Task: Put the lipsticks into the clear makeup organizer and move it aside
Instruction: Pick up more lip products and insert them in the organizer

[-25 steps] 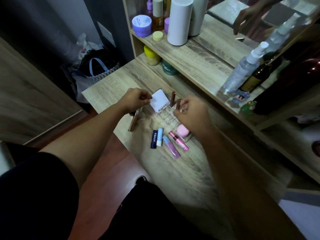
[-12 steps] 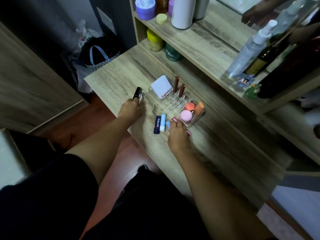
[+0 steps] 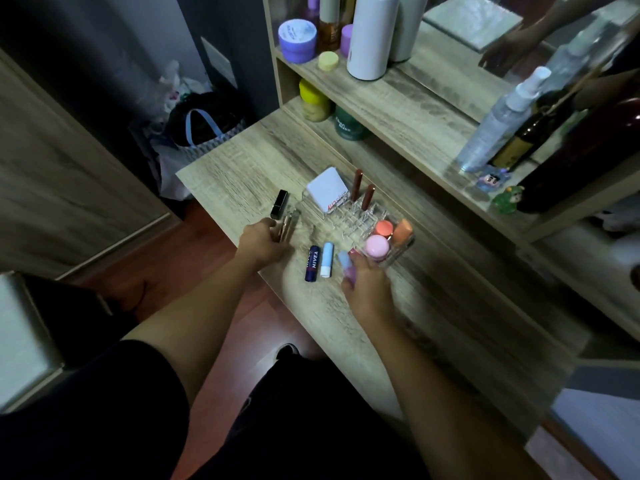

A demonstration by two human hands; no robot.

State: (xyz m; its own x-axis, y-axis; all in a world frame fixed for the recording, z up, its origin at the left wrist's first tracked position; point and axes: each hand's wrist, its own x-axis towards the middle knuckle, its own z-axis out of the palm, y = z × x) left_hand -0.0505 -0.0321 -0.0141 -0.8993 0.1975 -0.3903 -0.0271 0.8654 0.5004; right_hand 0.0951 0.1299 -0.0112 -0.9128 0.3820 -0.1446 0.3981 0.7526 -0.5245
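Note:
The clear makeup organizer [image 3: 346,216] stands on the wooden desk [image 3: 242,168]. It holds a white compact [image 3: 327,192], two brown lip tubes [image 3: 362,190], and pink and orange round items [image 3: 384,235]. My left hand [image 3: 263,242] closes on a slim clear lipstick tube [image 3: 286,225] beside a black lipstick [image 3: 279,203]. My right hand [image 3: 363,285] grips a pink and blue lip tube [image 3: 346,266] at the organizer's near corner. A dark blue Nivea stick [image 3: 312,263] and a light blue stick [image 3: 327,259] lie between my hands.
A shelf [image 3: 398,95] behind the desk carries jars, a white cylinder [image 3: 370,36], a spray bottle [image 3: 498,123] and a dark bottle. Small figurines [image 3: 498,192] sit at its edge. A bag [image 3: 204,126] lies on the floor left of the desk.
Both hands came down from the organizer's top to the desk. The left one reached the tubes on the left; the right one took hold of the pink and blue tube.

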